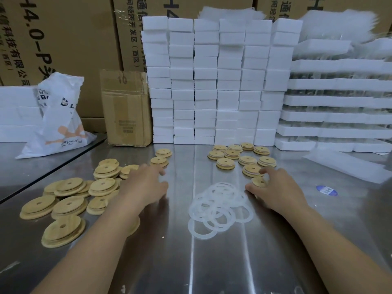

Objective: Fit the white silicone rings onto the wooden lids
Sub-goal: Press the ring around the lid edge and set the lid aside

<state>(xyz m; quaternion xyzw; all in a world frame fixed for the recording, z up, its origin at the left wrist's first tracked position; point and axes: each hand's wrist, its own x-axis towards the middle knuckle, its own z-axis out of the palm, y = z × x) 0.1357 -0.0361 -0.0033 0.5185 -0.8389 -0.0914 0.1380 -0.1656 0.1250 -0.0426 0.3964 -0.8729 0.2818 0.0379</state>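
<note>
While the right hand (273, 187) is curling round a flat round wooden lid (258, 181) on the steel counter (212, 262) and the left hand (146, 185) is hovering spread and empty, the heap of white silicone rings (220, 206) is lying between them, nearer the right, at its eight o'clock.

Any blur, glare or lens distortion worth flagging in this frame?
Head view: motion blur softens the left hand at its fingertips; the right hand, holding a wooden lid, is slightly soft; light streaks glare down the steel table; the wide-angle lens bows the foam block stacks.
</note>
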